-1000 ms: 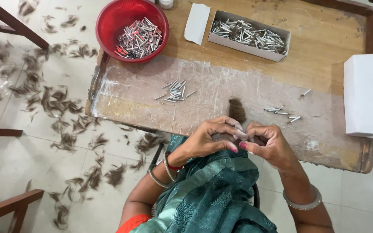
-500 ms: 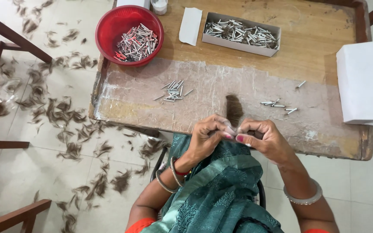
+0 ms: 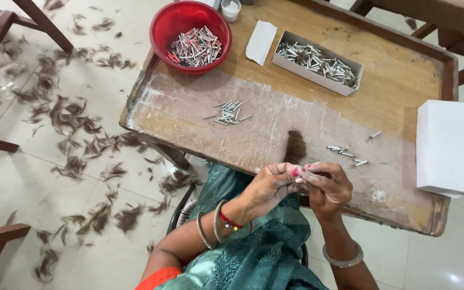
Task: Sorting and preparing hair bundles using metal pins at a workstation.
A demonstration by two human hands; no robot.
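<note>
- Two hands meet at the near edge of the worn wooden table [image 3: 404,70]: left hand [image 3: 269,185] and right hand [image 3: 326,188] pinch something tiny between fingertips, too small to identify.
- Just beyond them lies a dark brown hair tuft [image 3: 295,146], with loose small silver metal tubes [image 3: 345,153] beside it.

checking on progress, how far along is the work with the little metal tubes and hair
Done: a red bowl holds many metal tubes. In hand: left hand and right hand pinch something too small to tell. Left: a hair tuft, loose tubes and a full box on the table.
</note>
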